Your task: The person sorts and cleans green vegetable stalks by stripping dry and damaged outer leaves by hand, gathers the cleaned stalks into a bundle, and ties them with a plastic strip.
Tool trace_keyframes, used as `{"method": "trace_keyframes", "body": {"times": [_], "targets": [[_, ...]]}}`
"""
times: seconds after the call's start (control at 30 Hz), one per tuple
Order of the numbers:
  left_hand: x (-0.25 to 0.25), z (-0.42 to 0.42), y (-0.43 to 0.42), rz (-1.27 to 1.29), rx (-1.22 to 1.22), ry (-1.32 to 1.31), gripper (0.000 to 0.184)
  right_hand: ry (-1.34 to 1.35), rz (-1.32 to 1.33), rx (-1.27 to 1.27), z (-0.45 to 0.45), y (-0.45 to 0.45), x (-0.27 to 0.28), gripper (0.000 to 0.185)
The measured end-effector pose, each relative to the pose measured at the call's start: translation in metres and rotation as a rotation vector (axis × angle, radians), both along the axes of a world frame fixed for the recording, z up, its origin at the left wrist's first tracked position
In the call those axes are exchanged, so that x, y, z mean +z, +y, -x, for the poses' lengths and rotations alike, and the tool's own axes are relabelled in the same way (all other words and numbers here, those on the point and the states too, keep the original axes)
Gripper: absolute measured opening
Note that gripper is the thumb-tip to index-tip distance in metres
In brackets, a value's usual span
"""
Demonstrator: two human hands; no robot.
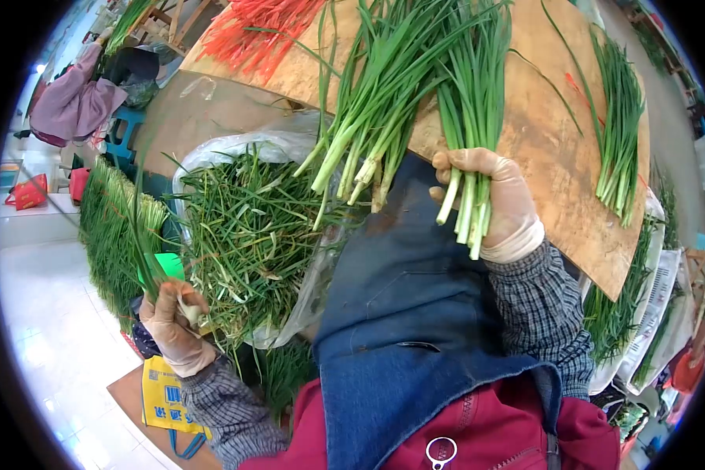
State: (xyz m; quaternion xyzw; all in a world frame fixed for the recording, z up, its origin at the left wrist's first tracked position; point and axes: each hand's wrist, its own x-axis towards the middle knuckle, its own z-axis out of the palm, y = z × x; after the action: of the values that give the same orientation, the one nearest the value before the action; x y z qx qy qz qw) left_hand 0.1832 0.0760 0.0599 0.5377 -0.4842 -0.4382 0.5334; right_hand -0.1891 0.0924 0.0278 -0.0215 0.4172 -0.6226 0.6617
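Note:
My right hand (497, 200), in a thin translucent glove, is closed round the lower stalks of a bunch of garlic chives (478, 94). Their pale cut ends point toward me and the leaves stretch over the wooden board. Beside it, a looser pile of garlic chives (384, 102) lies on the board, its stalk ends overhanging the edge. Low at the left, my left hand (176, 325), gloved too, grips a few garlic chive stalks (150, 266) whose leaves rise blurred above it. A bag of loose trimmed leaves (251, 227) stands just right of this hand.
The wooden board (552, 117) carries a tied bunch of chives (620, 129) at right and red ties (262, 31) at its far left. More upright chives (117, 235) stand at left, near a blue stool (124, 131). A yellow bag (164, 395) lies lower left; white sacks (648, 313) line the right.

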Motion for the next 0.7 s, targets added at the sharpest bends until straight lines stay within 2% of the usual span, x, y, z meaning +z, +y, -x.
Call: {"method": "trace_keyframes", "body": {"times": [0.07,0.13,0.17,0.2,0.23,0.3,0.37,0.4,0.43,0.47,0.5,0.53,0.6,0.7], "targets": [[-0.019,-0.055,0.002,-0.282,0.067,-0.261,0.012,-0.05,-0.016,-0.01,0.0,0.002,0.006,0.021],[-0.076,-0.124,0.002,-0.408,-0.129,-1.188,0.019,-0.069,-0.01,-0.031,-0.004,0.0,0.011,0.025],[-0.079,-0.101,0.008,-0.564,-0.202,-1.766,0.026,-0.059,-0.049,-0.035,-0.006,-0.001,0.015,0.026],[-0.054,-0.042,0.005,-0.571,-0.199,-1.787,0.037,-0.107,-0.014,0.003,-0.004,-0.002,0.01,0.026],[-0.07,-0.038,0.003,-0.232,-0.19,-1.543,0.038,-0.15,0.019,0.043,0.001,-0.002,0.001,0.026],[-0.038,0.048,-0.003,0.169,-0.258,-0.914,0.028,-0.152,0.02,0.077,0.0,-0.004,0.002,0.027],[-0.019,0.109,-0.015,0.557,-0.345,-0.852,0.027,-0.144,0.039,0.048,-0.006,-0.006,0.002,0.025],[-0.019,0.134,-0.022,0.652,-0.362,-0.811,0.025,-0.143,0.051,0.028,-0.008,-0.006,0.001,0.023],[-0.019,0.156,-0.032,0.793,-0.378,-0.853,0.024,-0.248,0.068,0.011,-0.008,-0.008,-0.001,0.009],[-0.021,0.175,-0.04,0.853,-0.37,-0.933,0.022,-0.256,0.078,0.02,-0.008,-0.009,-0.003,0.009],[-0.019,0.191,-0.045,0.787,-0.392,-1.088,0.021,-0.263,0.086,0.028,-0.008,-0.009,-0.005,0.01],[-0.022,0.201,-0.049,0.662,-0.405,-1.227,0.028,-0.271,0.092,0.036,-0.007,-0.009,-0.006,0.011],[-0.038,0.215,-0.061,0.677,-0.314,-1.34,0.022,-0.24,0.092,0.009,-0.009,-0.01,-0.002,0.012],[-0.042,0.217,-0.07,0.726,-0.293,-0.862,0.014,-0.146,0.07,0.006,-0.013,-0.012,0.002,0.014]]}}
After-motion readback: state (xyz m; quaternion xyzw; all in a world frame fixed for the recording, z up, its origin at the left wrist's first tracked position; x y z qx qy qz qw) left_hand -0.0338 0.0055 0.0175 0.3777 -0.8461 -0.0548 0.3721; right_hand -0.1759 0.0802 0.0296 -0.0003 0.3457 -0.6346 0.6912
